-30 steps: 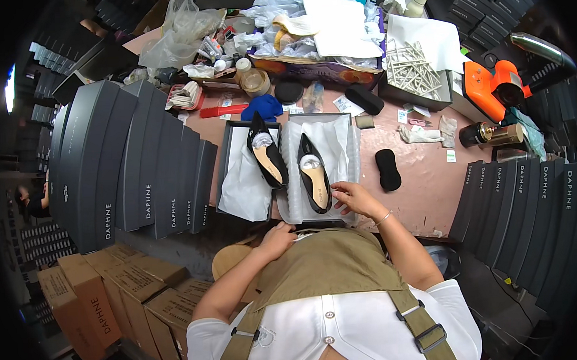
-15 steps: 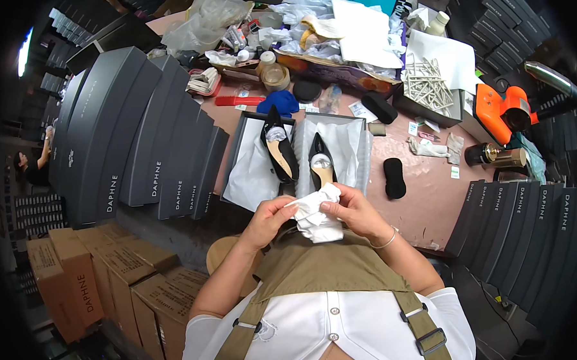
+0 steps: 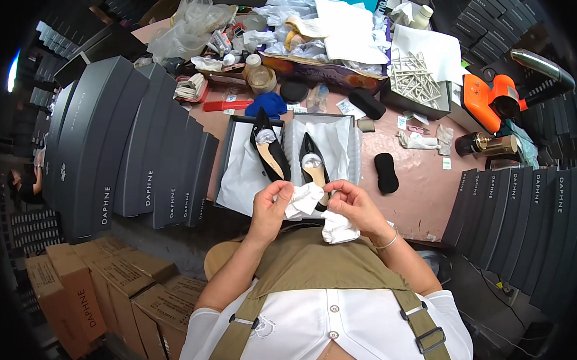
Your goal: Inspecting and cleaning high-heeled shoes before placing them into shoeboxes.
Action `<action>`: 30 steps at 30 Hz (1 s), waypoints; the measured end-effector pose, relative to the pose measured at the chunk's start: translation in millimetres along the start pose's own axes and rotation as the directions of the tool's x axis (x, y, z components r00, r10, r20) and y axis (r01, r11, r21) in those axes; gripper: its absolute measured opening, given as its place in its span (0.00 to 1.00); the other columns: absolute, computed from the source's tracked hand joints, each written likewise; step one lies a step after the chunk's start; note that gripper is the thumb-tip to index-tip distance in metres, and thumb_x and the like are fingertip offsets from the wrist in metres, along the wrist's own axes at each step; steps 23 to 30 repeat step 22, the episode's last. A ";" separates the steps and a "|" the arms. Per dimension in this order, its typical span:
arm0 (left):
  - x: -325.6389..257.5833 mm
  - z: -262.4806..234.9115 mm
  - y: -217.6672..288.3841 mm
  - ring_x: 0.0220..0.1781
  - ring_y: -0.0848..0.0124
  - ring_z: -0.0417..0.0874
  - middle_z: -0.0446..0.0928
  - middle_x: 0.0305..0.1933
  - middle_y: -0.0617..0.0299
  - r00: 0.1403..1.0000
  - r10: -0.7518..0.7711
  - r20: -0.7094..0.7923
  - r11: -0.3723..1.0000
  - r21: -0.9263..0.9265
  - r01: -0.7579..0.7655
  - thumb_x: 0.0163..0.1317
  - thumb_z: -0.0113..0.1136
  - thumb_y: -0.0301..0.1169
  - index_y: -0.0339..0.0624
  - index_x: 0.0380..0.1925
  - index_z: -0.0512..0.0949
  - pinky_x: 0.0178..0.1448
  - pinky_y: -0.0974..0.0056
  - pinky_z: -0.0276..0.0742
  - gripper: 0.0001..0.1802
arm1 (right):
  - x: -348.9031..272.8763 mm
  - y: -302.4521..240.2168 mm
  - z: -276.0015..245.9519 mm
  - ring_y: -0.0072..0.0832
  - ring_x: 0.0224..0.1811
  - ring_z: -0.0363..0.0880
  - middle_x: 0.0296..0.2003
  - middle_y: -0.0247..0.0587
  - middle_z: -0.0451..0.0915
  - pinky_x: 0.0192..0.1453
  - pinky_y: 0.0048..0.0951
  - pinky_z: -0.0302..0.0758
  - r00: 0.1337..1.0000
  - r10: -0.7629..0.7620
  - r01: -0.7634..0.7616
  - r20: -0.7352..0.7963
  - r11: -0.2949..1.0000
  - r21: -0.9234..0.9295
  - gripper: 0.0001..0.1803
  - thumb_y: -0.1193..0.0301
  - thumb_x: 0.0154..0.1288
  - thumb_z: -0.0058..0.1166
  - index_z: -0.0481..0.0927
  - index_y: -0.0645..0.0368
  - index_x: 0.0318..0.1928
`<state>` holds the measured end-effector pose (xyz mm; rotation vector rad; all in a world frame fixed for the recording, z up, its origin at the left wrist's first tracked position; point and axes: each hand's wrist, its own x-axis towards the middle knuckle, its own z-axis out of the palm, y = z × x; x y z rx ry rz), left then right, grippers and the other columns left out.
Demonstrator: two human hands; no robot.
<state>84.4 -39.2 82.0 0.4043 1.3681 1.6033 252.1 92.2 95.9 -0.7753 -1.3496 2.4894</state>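
From the head view I see my left hand (image 3: 271, 205) and right hand (image 3: 354, 206) both pinching a crumpled white tissue paper (image 3: 312, 205) between them, just above the near edge of the open shoe box (image 3: 233, 163) holding two black pumps (image 3: 313, 166).

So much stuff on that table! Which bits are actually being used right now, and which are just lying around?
In use:
left hand and right hand, both gripping white tissue paper
black shoes
open shoebox

Lying about:
orange tool
blue cloth
black insole
stacked grey box lids
brown cartons
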 end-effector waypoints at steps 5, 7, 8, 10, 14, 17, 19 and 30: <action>-8.4 -9.7 11.6 0.32 0.80 0.71 0.76 0.28 0.67 0.912 -0.075 0.404 0.962 0.271 -0.041 0.63 0.59 0.33 0.33 0.25 0.77 0.38 0.71 0.69 0.13 | 15.0 2.7 -5.8 0.09 0.30 0.68 0.29 0.24 0.74 0.35 0.12 0.67 0.954 -0.208 0.185 -0.215 0.975 -0.125 0.13 0.74 0.65 0.56 0.74 0.62 0.50; -15.2 -12.9 9.1 0.30 0.80 0.70 0.75 0.29 0.68 0.805 -0.359 0.472 0.843 0.534 0.063 0.64 0.59 0.35 0.34 0.23 0.76 0.35 0.71 0.69 0.16 | 25.4 5.4 -2.6 0.10 0.31 0.70 0.30 0.26 0.75 0.36 0.13 0.68 0.930 -0.290 0.241 -0.226 0.945 -0.223 0.14 0.73 0.64 0.58 0.74 0.64 0.48; -16.4 -14.2 4.8 0.27 0.81 0.69 0.74 0.27 0.70 0.831 -0.337 0.442 0.786 0.618 -0.010 0.64 0.58 0.39 0.36 0.24 0.75 0.32 0.72 0.67 0.17 | 26.5 6.3 -2.8 0.10 0.32 0.70 0.31 0.26 0.76 0.37 0.13 0.68 0.930 -0.284 0.235 -0.232 0.948 -0.216 0.13 0.73 0.64 0.57 0.75 0.64 0.48; -19.8 -32.8 -14.2 0.29 0.82 0.69 0.74 0.29 0.70 0.798 -0.485 0.358 0.793 0.566 0.227 0.64 0.58 0.40 0.38 0.27 0.75 0.33 0.73 0.67 0.16 | 29.9 8.4 -1.4 0.10 0.34 0.70 0.32 0.27 0.76 0.38 0.13 0.69 0.936 -0.264 0.221 -0.233 0.956 -0.194 0.12 0.73 0.65 0.57 0.75 0.64 0.47; -33.3 -78.9 -51.8 0.36 0.83 0.70 0.74 0.36 0.68 0.687 -0.547 0.478 0.837 0.303 0.456 0.65 0.57 0.40 0.42 0.35 0.73 0.37 0.75 0.66 0.12 | 25.4 12.8 -7.7 0.11 0.35 0.72 0.34 0.28 0.77 0.41 0.14 0.70 0.975 -0.093 0.108 -0.203 0.992 0.062 0.11 0.72 0.66 0.55 0.76 0.64 0.46; -30.0 -85.9 -66.1 0.39 0.78 0.72 0.76 0.39 0.65 0.674 -0.575 0.463 0.797 0.502 0.335 0.65 0.56 0.39 0.39 0.36 0.74 0.43 0.72 0.69 0.13 | 24.6 17.2 -9.1 0.12 0.36 0.72 0.34 0.28 0.77 0.42 0.14 0.70 0.981 -0.037 0.065 -0.193 0.988 0.138 0.11 0.71 0.66 0.55 0.76 0.64 0.46; -20.5 -95.5 -93.4 0.44 0.75 0.72 0.77 0.42 0.63 0.675 -0.599 0.432 0.692 0.703 0.165 0.65 0.56 0.38 0.37 0.38 0.74 0.49 0.70 0.69 0.14 | 29.1 19.5 -6.3 0.12 0.37 0.72 0.35 0.29 0.77 0.43 0.15 0.70 0.979 -0.067 0.093 -0.192 0.988 0.127 0.11 0.71 0.66 0.55 0.76 0.64 0.46; -13.5 -103.7 -110.1 0.48 0.72 0.74 0.78 0.50 0.54 0.656 -0.657 0.373 0.574 0.811 0.113 0.63 0.57 0.42 0.36 0.43 0.75 0.54 0.69 0.69 0.19 | 34.8 24.1 -6.8 0.13 0.38 0.72 0.36 0.29 0.77 0.45 0.15 0.71 0.981 -0.102 0.114 -0.165 0.992 0.062 0.12 0.71 0.66 0.56 0.76 0.63 0.47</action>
